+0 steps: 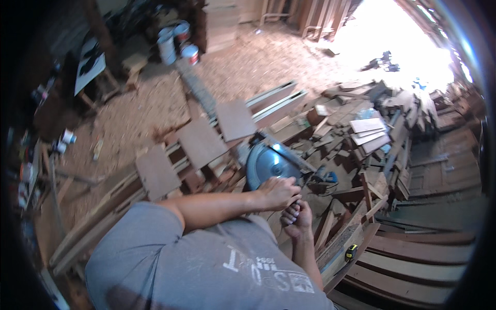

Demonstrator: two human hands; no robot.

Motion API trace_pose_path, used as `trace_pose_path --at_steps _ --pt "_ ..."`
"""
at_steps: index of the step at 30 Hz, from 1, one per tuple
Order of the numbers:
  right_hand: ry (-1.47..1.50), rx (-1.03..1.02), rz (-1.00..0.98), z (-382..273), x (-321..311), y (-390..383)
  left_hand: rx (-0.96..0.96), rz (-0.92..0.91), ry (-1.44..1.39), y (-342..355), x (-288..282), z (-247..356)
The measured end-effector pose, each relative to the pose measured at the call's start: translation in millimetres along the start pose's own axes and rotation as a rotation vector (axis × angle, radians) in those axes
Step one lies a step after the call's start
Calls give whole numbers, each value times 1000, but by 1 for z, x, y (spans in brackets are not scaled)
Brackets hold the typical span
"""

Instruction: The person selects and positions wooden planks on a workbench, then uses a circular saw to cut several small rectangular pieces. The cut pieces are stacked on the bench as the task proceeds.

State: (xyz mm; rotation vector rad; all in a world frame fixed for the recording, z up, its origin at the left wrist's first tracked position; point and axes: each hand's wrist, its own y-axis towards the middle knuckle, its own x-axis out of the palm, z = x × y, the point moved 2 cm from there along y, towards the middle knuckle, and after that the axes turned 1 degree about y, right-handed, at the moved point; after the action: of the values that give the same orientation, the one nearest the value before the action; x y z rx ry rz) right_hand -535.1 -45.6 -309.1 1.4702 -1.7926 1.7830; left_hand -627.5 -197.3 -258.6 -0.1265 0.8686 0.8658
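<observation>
The person's left hand [279,192] is resting on the rear of a circular saw [272,161], its fingers curling over the saw's body just behind the round blue-grey blade guard. The right hand [296,217] is sitting directly below the left one, closed into a loose fist around something dark (a handle or a cord, too small to tell which). The two hands are touching or nearly so. The saw itself is lying at the middle of the view, on a jumble of wooden offcuts, with its guard facing up toward the camera.

To the left of the saw, three flat reddish-brown boards [200,141] are lying side by side across long rails of timber. To the right, a heap of scrap wood [361,129] is spreading out toward the bright doorway at the upper right. A yellow-and-black tape measure [351,252] is sitting on a long plank [356,243] near the right forearm, and dark curved planks [413,263] are stacking up beyond it in the lower right corner.

The sawdust-covered floor [144,108] is stretching away at the upper left, where several paint cans [178,44] are standing together. The person's grey T-shirt [206,263] is filling the bottom of the view.
</observation>
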Motion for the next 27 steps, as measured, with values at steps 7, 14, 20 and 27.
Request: trace_pose_path --at_steps 7,14,20,27 --pt "-1754 -1143 256 -2 -8 -8 9 13 27 2 -3 0" --pt "-1258 -1007 209 -3 -25 20 -12 19 -1 6 -2 2" --pt "-561 -439 353 3 22 3 -30 44 6 3 -3 0" --pt "-814 -303 -61 0 -29 -10 -25 36 38 4 0 -1"
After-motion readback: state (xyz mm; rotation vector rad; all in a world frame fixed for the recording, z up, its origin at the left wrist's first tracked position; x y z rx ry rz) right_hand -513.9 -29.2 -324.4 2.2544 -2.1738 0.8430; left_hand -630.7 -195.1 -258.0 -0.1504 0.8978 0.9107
